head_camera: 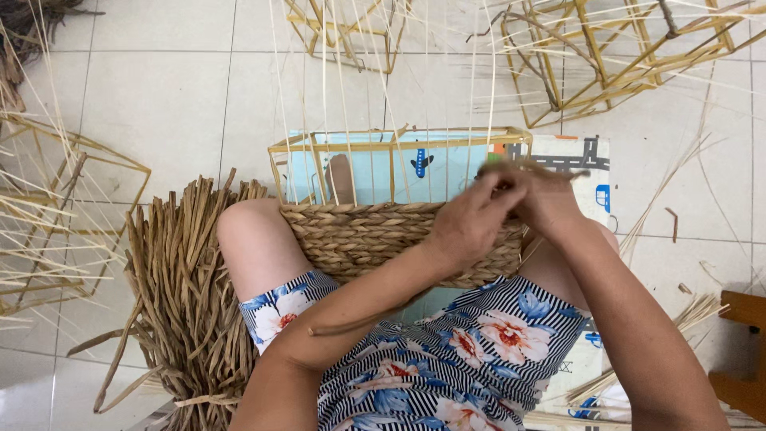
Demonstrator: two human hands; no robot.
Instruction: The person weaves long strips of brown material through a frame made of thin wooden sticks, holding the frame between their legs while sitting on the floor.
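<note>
Nearest the camera, the person's lap is showing a striped dress with blue and pink flowers (447, 359), and both forearms are reaching forward over it. A half-woven basket (359, 235) is resting between the knees, its braided lower band lying against the thighs and its bare wooden frame (391, 144) rising above the weave at the far side.

At the right end of the basket's woven edge, the left hand (467, 219) is curling its fingers together and pinching a flat dried strand (531, 168). The right hand (550, 199) is pressing close against it, fingers closed on the same strand; the two hands are touching.

Beside the left knee, a thick bundle of dried fibre (187, 295) is lying on the tiled floor (159, 96). A printed play mat (578, 172) is spreading under the basket and the person. Thin pale reeds (323, 72) are standing up from the frame.

Farther off, more empty stick frames (622, 56) are sitting toward the floor's far edge, and another (56, 207) is lying at the left edge.
</note>
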